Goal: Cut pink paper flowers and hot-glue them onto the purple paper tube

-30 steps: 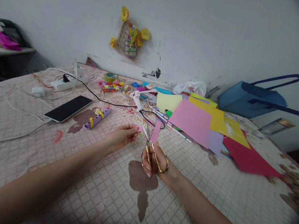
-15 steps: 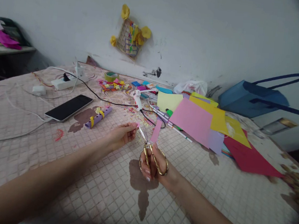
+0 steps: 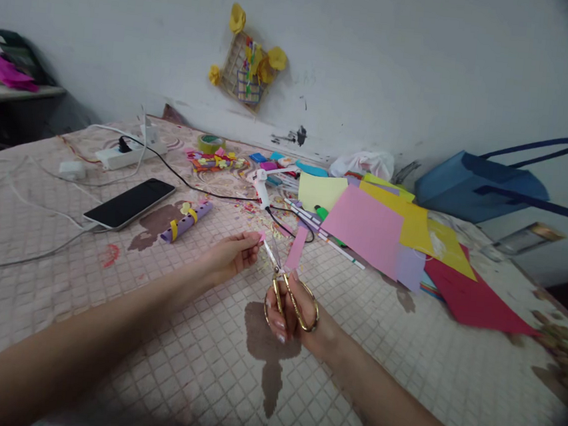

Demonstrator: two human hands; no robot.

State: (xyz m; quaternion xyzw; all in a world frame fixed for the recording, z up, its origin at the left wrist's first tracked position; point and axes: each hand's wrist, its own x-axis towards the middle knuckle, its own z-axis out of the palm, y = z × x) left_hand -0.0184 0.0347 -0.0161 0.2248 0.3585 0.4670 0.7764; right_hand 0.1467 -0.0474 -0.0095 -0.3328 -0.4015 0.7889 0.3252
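Since one second ago, we note the scissors point(image 3: 282, 278) blades angled nearer our left hand point(image 3: 229, 256), centre frame. Left fingertips pinch a small pink scrap point(image 3: 262, 237); right hand point(image 3: 290, 315) grips the gold loops, pink strip point(image 3: 297, 248) just beside the blades. Risk, we judge: blade tips nick the pinching fingers. Blue bag point(image 3: 482, 185), upper right: contents hidden.

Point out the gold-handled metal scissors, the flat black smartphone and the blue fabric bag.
gold-handled metal scissors point(image 3: 281, 278), head view, at the pivot.
flat black smartphone point(image 3: 129, 203), head view, middle of the screen.
blue fabric bag point(image 3: 482, 185), head view, on its side panel.
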